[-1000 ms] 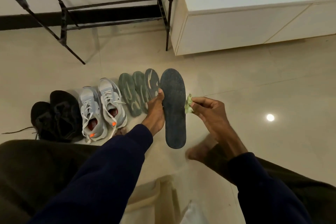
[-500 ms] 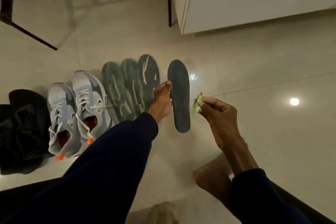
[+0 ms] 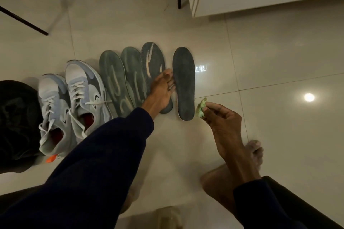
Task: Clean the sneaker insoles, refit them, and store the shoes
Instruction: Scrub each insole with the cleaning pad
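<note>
The plain dark insole [image 3: 184, 83] is laid flat on the tiled floor [image 3: 270, 57], just right of three patterned insoles [image 3: 133, 76] lined up in a row. Its left edge is touched by the left hand [image 3: 161, 89], fingers loose, nothing actually gripped. A crumpled green cloth [image 3: 201, 108] is pinched between thumb and fingertips of the right hand [image 3: 223, 122], just beside the insole's near end. The grey sneakers [image 3: 83, 95] are parked further left, with black shoes [image 3: 16, 122] past them.
</note>
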